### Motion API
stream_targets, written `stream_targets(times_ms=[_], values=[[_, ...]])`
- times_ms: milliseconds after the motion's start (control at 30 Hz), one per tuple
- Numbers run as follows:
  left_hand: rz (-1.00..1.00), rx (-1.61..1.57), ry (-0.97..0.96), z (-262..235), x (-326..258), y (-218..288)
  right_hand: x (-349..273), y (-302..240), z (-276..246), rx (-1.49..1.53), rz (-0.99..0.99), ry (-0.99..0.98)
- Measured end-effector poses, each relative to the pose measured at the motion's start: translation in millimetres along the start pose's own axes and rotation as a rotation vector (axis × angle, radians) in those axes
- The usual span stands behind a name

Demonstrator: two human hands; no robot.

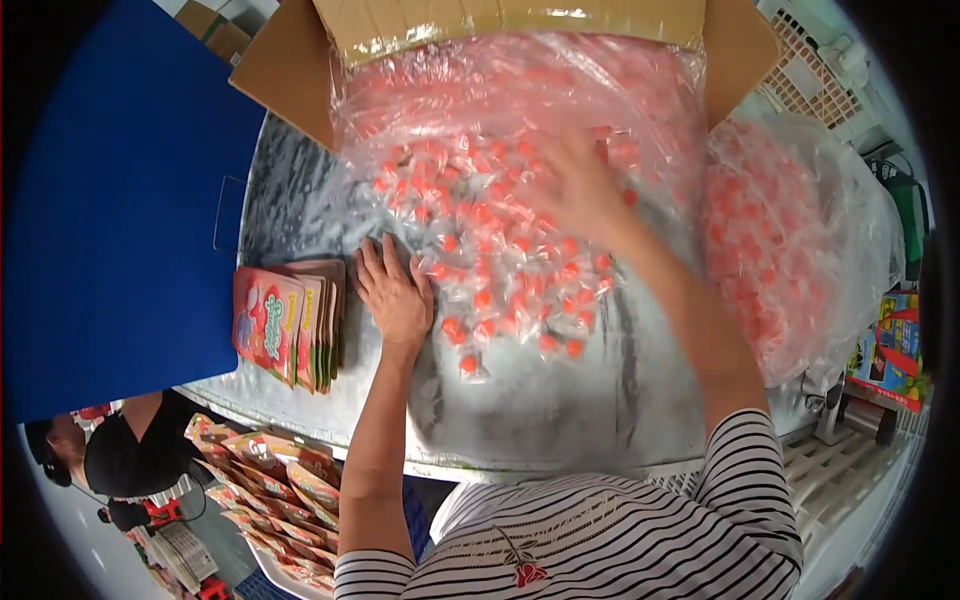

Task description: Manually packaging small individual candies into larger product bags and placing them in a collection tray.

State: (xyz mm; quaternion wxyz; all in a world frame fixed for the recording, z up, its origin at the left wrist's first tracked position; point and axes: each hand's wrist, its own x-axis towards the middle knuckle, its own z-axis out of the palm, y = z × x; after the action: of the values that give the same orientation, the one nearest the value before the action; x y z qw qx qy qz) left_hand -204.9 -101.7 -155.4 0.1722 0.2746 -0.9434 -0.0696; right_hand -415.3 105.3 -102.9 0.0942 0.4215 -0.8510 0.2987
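Loose red candies in clear wrappers (483,298) lie scattered over the middle of the grey metal table (520,420). Just left of them my left hand (398,300) rests flat on the tabletop, fingers stretched out and nothing held. Over the far part of the spread is my right hand (580,185), smeared by motion, so I cannot make out its fingers or anything in them. Behind it a cardboard box (520,25) lies with its flaps open toward me, its clear plastic liner bag (500,75) full of the same candies. Beside my left hand stands a row of printed pink pouches (285,330).
At the right a big clear bag of red candies (765,250) sits by the table edge. A blue panel (130,200) fills the left side. Below it are a white bin of upright filled-looking pouches (275,480) and another person (140,450) in black.
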Motion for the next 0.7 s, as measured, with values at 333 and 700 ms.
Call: stream_targets(times_ms=[333,700], values=[[0.001,0.037,0.044,1,-3,-6,-5,21,-2,-0.415,0.149,-0.049],[0.035,-0.236,0.135,6,3,-34,-159,-30,-61,0.478,0.384,0.142]])
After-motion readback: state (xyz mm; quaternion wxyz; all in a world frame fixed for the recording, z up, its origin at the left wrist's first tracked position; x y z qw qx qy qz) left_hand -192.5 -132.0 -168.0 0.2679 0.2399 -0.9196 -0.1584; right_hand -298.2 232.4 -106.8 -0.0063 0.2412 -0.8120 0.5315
